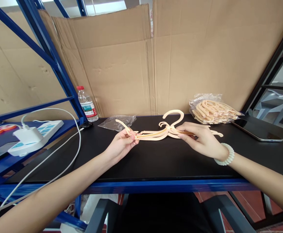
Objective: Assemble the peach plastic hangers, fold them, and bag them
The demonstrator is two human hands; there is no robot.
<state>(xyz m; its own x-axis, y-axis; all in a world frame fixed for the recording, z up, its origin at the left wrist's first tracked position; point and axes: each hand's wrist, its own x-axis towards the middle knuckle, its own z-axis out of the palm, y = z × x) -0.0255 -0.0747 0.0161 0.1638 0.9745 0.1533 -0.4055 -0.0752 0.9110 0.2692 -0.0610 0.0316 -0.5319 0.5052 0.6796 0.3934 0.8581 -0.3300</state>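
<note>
Left hand (123, 144) pinching one end of a hanger (168, 130), my right hand (201, 137) gripping it near the hook (182, 116); black tabletop (160, 161) beneath

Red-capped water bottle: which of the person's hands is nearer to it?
Left: the left hand is to the right of the water bottle and closer to the camera; the right hand is farther right.

Pale peach folding hanger (168, 129): plastic, smooth, slight sheen. Clear wrapper around hanger stack (210, 96): thin plastic film, crinkled, shiny. Flat clear bag (115, 123): same film. Black rectangular tabletop (156, 161): smooth, mostly matt. Tall brown panels (180, 64): cardboard, matt, creased. Long blue rail (165, 186): painted metal, glossy. Black flat phone (256, 129): glassy, reflective. Red-capped clear bottle (88, 106): plastic, shiny.
</note>
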